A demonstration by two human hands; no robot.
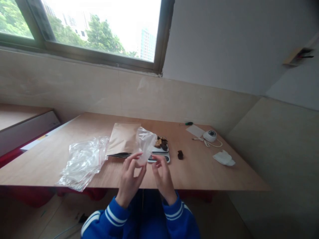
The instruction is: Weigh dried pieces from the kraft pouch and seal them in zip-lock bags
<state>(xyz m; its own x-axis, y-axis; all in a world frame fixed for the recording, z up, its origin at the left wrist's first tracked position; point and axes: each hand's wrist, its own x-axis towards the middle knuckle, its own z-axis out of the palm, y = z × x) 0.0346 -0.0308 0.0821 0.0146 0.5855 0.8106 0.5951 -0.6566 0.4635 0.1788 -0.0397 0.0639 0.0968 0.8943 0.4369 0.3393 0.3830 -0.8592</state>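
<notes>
A clear plastic bag [146, 139] stands upright above the front half of the table, held at its lower end by my left hand [131, 176]. The thumb and fingers of that hand close on the bag's edge. My right hand [163, 177] is just to the right of the bag, thumb and index finger apart, with nothing visible between them. Behind both hands lies a white scale [163, 154], partly hidden by the bag and my right fingers. Dried brown and tan pieces [163, 144] are heaped on the scale. A brown paper pouch [122, 137] lies left of the bag, its dark mouth facing me.
A pile of clear zip bags [83, 162] reaches the table's front edge at the left. Right of the scale are a dark dried piece [180, 154], a crumpled white tissue [224, 158], a white dome camera [209, 135] with cable, a paper sheet [195, 130] and a green-handled screwdriver [188, 123].
</notes>
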